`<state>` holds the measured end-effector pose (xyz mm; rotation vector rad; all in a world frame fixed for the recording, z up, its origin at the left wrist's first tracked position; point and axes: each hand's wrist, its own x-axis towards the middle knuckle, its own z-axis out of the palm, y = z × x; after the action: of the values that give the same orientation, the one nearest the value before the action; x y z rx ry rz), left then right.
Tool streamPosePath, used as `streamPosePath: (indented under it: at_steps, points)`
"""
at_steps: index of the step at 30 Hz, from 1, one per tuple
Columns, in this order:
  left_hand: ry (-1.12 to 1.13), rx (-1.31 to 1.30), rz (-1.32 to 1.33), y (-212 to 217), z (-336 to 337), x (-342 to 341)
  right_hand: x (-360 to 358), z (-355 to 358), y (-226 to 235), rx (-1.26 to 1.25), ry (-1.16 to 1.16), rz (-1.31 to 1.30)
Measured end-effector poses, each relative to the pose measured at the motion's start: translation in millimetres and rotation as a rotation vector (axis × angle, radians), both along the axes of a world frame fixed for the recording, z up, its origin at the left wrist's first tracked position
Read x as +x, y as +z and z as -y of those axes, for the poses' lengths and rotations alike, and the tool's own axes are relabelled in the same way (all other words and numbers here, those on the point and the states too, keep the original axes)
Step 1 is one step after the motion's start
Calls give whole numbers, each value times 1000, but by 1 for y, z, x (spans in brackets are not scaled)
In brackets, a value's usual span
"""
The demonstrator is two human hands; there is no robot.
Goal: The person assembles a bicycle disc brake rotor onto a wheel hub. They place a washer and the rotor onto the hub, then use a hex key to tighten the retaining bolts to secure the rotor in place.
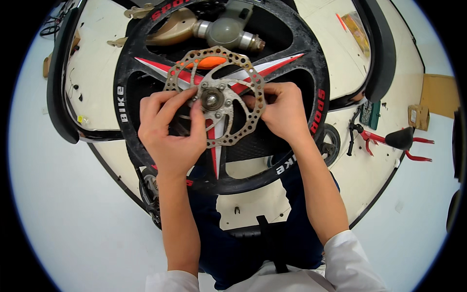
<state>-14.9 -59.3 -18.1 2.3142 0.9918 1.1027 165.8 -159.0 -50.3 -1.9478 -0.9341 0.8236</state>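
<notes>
A black bicycle wheel with a wide rim and red-and-white spokes [315, 73] fills the upper middle of the frame, and a round silver metal brake disc with a perforated, rust-marked edge [255, 79] lies over its center. The left hand [169, 130] reaches in from the lower left, thumb and fingertips drawn close together against the disc just left of the gray metal hub [212, 99]; whether they pinch a small part cannot be told. The right hand [286, 112] is curled at the disc's right edge, a fingertip visible through an opening; its grip is partly hidden. The two hands are apart, on opposite sides of the hub. A smooth orange piece [212, 62] shows behind the disc's upper part. A beige and gray jointed assembly [226, 34] lies at the top, and a black bicycle saddle [400, 139] sits at the right.
</notes>
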Motion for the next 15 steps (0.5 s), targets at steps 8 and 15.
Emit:
streamPosePath:
  at_steps: [8,15]
  points:
    - [94,-67,32,2,-1,3,-6,-6,-1,0,-6,75]
    - [-99,-19,-1,-1,-7,-10,10,26,28,37,-123,-30]
